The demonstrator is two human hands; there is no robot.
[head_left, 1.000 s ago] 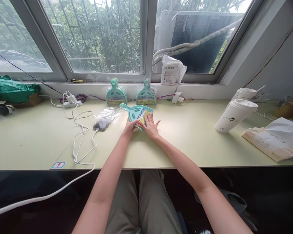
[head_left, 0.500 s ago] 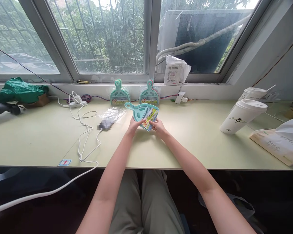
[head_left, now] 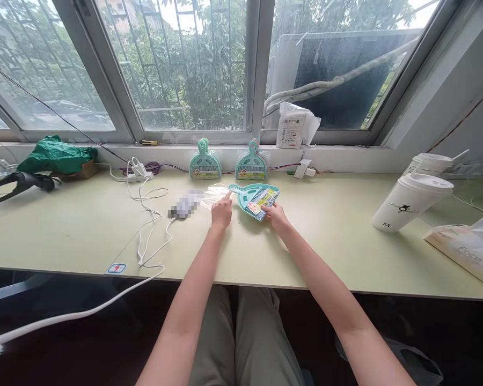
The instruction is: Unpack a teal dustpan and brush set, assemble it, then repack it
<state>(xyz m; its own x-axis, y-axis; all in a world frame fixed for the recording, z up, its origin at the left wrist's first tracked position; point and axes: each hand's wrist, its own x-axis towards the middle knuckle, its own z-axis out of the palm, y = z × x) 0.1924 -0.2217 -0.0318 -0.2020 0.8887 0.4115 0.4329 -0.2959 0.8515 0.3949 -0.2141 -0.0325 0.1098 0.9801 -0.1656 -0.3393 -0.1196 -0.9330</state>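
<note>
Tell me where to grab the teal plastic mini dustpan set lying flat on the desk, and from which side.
Take the teal plastic mini dustpan set by its narrow handle with the ring end, which points up-left, coming from the left. The left hand is nearest that end. The wide pan edge is already pinched by the right hand, and the flat body offers less to close on.

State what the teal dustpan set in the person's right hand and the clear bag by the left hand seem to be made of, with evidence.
Teal dustpan set: apparently moulded plastic, uniform colour, smooth matt surface, paper-looking label. Clear bag: probably thin plastic film, see-through with glossy creases.
</note>
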